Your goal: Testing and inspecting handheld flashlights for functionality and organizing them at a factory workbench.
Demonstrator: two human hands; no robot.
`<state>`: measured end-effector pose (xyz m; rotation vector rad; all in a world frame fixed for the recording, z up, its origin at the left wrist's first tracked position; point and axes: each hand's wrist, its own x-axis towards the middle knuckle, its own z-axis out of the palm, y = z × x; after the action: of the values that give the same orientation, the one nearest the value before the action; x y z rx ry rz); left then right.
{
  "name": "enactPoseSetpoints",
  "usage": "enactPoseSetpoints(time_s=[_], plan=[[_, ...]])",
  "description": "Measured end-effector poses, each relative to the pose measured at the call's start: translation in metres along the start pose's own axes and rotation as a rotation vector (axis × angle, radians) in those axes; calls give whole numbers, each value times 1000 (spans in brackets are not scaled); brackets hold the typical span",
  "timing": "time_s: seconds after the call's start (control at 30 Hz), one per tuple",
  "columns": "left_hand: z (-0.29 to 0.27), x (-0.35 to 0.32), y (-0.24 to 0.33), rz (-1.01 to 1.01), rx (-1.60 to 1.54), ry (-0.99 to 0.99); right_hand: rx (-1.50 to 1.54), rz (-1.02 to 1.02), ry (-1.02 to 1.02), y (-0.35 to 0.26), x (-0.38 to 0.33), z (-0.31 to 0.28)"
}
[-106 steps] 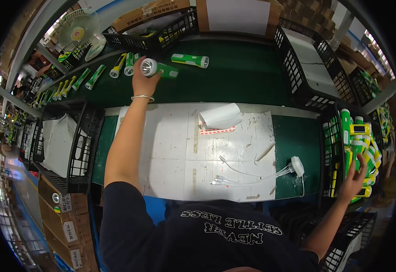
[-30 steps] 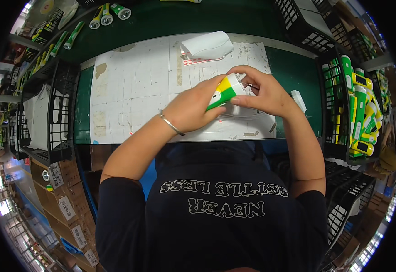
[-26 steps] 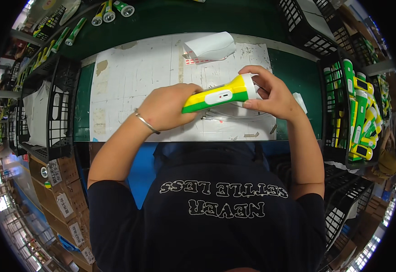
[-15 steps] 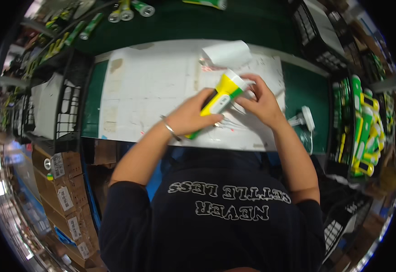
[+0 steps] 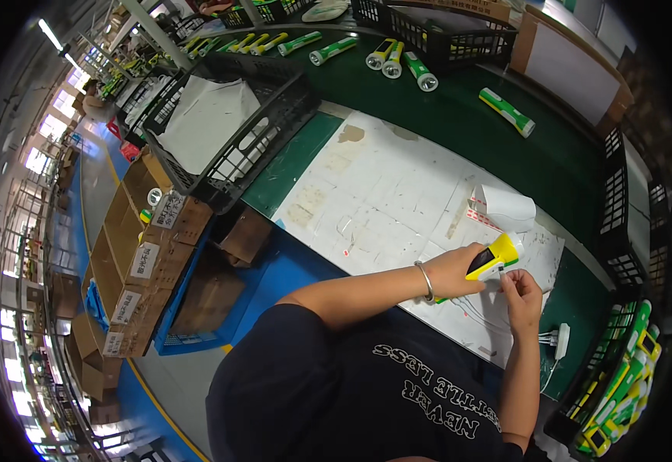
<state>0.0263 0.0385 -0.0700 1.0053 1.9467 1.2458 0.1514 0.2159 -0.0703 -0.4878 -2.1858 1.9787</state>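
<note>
Head view: left hand [image 5: 451, 269] keeps gripping the yellow-green flashlight [image 5: 494, 260] near the tabletop's front edge, now tilted upright, right hand [image 5: 522, 291] pinching its lower end.

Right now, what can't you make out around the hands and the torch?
- Torch, head view: its lower body is hidden under the left hand; only the yellow end shows.
- Right hand: what the fingertips pinch at the torch is too small to tell.
- Thin wires on the white mat: their ends are too fine to follow.
- Crate of torches: cut off by the dark fisheye rim at lower right.
</note>
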Motion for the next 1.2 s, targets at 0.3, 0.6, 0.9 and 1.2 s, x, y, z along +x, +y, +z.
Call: enactPoseSetpoints(time_s=[0.3, 0.6, 0.9, 1.2], plan=[[15, 3, 9, 237, 214, 213, -31, 30, 93, -15, -7, -2], [18, 6, 8, 293, 319, 197, -73, 60, 139, -12, -13, -2], [21, 1, 14, 231, 437, 224, 32, 144, 115, -15, -11, -2], [10, 11, 14, 176, 420, 263, -8, 70, 164, -16, -17, 6]])
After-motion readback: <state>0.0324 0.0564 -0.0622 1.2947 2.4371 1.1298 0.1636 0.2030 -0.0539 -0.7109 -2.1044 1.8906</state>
